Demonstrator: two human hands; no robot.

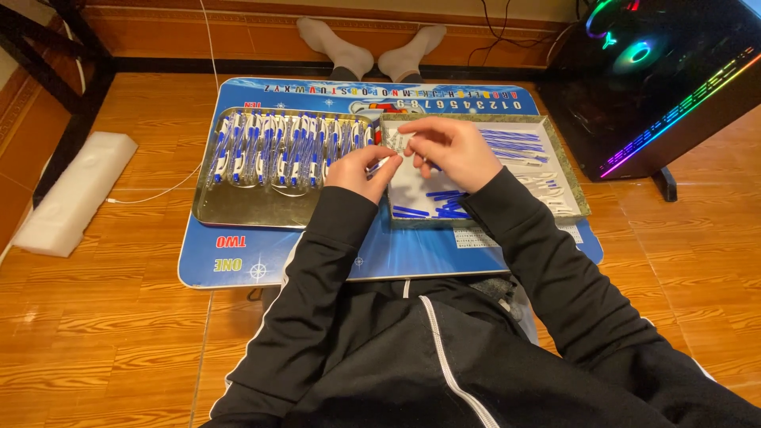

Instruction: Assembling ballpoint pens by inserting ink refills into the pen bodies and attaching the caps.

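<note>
Foam block (73,192), white, lies on the wooden floor at far left, well apart from the work area. Metal tray (238,208) rests on the left half of a blue lap board (261,257) and carries a row of assembled blue-and-white pens (289,148) along its far side. Left hand (361,170) is closed on a white pen part (386,161), thumb and fingers pinching it just above the inner edge of the second tray. Right hand (450,150) meets it from the other side, fingertips narrowed on a small white piece (402,142) held close to the left hand's part. Second tray (572,178), to the right, holds loose blue refills (507,143) and white components (547,189). Computer case (674,79) with coloured lighting stands at far right.

Judged step: joining two pen parts between the hands. Next move likely calls for axial alignment and a firm push or twist; exact fit is too small to tell.
</note>
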